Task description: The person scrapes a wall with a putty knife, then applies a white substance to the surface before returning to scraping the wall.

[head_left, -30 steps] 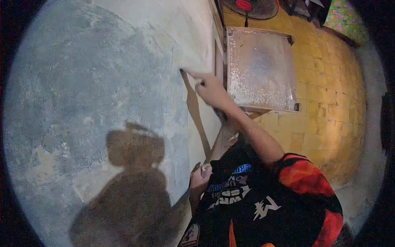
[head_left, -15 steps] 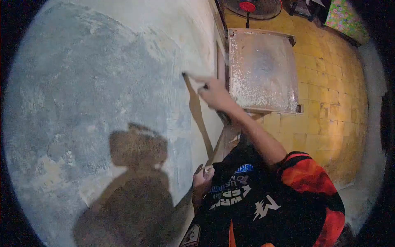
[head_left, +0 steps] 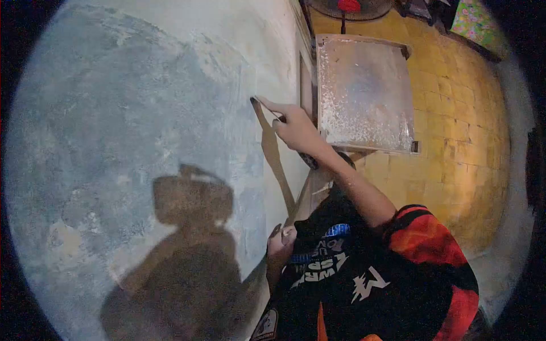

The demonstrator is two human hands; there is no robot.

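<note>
My right hand (head_left: 298, 129) reaches up to the wall (head_left: 142, 108), its index finger stretched out so the tip meets the surface beside a dark shadow. The other fingers are curled, and a thin dark edge shows between index finger and thumb; I cannot tell what it belongs to. Blue-grey plaster with pale patches covers most of the wall, and a whiter strip runs along its right side. Low by my shirt (head_left: 335, 256), my left hand (head_left: 280, 243) is closed around a small pale thing (head_left: 289, 233), mostly hidden by the fingers.
A worn, speckled tabletop (head_left: 364, 94) stands close to the wall on the right. Behind it is a fan (head_left: 348, 7) with a red centre. Yellow tiles (head_left: 449, 142) cover the floor, and a flowered cloth (head_left: 475, 25) shows at the top right.
The right hand, blurred before, is now sharper, with its index fingertip at nearly the same spot on the wall. The view has shifted slightly; the left hand stays by the shirt.
</note>
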